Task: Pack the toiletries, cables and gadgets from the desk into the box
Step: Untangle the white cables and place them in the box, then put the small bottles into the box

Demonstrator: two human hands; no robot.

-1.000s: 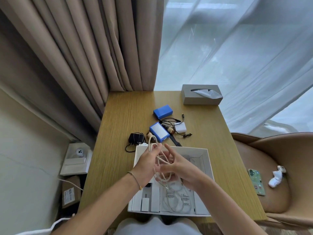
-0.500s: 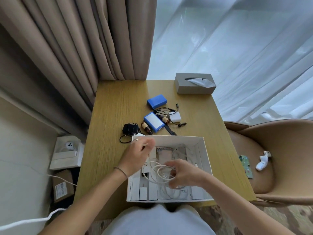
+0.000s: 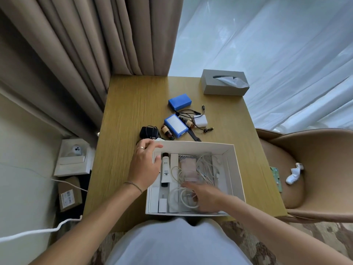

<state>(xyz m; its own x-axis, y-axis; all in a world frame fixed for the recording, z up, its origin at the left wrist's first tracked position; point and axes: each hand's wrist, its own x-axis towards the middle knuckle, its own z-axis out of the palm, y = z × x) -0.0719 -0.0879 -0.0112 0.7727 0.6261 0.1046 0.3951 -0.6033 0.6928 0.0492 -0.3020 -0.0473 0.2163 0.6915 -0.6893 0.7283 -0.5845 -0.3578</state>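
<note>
An open white box [image 3: 237, 169] sits at the desk's near edge. Inside lie a white tube [image 3: 165, 171], a small white plug [image 3: 162, 205], white packets and coiled white cables [image 3: 205, 165]. My right hand [image 3: 205, 197] lies low in the box with fingers stretched over a white cable coil [image 3: 178, 197], touching it. My left hand [image 3: 146, 165] hovers over the box's far left corner, fingers relaxed, holding nothing. Behind the box on the desk lie a black charger [image 3: 149, 131], two blue boxes [image 3: 179, 101] [image 3: 175, 125], two small brown bottles [image 3: 167, 131], a white adapter [image 3: 200, 120], black cables [image 3: 191, 112] and a black comb [image 3: 193, 136].
A grey tissue box [image 3: 224, 83] stands at the desk's far right corner. Curtains hang behind. A tan chair [image 3: 309, 169] at the right holds a phone [image 3: 276, 177] and a white item [image 3: 294, 175]. Cartons [image 3: 73, 159] sit on the floor at left.
Both hands held the white cable coil above the box; my right hand lowered it into the box and my left hand let go and moved to the far left corner.
</note>
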